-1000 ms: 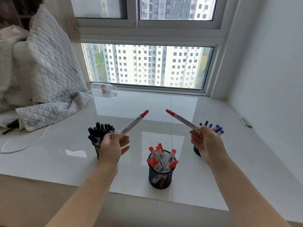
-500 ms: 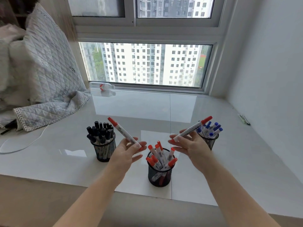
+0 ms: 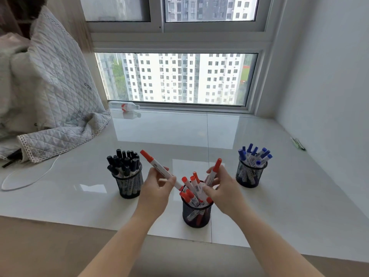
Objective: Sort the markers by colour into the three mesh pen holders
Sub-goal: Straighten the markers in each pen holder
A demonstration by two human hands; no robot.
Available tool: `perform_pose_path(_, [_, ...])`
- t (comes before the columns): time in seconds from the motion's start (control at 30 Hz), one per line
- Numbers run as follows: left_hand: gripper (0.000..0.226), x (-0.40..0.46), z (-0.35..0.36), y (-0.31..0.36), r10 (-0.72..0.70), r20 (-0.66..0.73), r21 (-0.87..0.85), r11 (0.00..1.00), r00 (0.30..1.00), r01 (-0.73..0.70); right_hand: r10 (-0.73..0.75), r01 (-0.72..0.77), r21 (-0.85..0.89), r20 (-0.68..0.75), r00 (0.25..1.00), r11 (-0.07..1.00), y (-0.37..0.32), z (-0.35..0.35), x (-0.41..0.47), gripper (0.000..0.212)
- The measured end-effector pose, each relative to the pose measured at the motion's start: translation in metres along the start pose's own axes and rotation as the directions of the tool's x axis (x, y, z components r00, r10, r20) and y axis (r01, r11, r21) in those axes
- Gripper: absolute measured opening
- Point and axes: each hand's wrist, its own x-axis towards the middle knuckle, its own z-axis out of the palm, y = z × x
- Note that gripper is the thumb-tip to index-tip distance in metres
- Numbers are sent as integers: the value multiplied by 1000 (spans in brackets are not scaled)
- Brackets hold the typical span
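Note:
Three black mesh pen holders stand on the glossy white sill. The left holder is full of black markers, the right holder has several blue markers, and the middle holder has several red markers. My left hand pinches a red-capped marker, cap up and to the left, its lower end at the middle holder's rim. My right hand holds a second red-capped marker, cap up, its lower end over the mouth of the middle holder.
A quilted grey blanket lies heaped at the left with a white cable trailing from it. A plastic bottle lies by the window frame. A small green object rests near the right wall. The sill's front edge runs below the holders.
Both hands have come down and inward from in front of the outer holders to the middle holder. Each marker has swung cap up, with its lower end at the holder's mouth.

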Motion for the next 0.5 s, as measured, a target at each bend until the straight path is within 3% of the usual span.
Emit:
perform_pose_path(0.13, [26,-1,2,2,40,-14,43,998,999,-40,-69,55,-153,-87,994,987,3,4,-4,50])
perform_pose_path(0.23, [20,-2,4,1,36,0,17,999,999,-36,-133,112,-231,-80,988,967,3,10,-7,52])
perform_pose_path(0.4, [7,-7,4,2,17,5,-85,996,1000,-17,-159,135,-166,-142,977,977,2,10,-10,33])
perform_pose_path(0.5, [9,-10,5,4,47,-37,-58,997,998,-49,-160,149,-179,-51,986,973,1,10,-14,15])
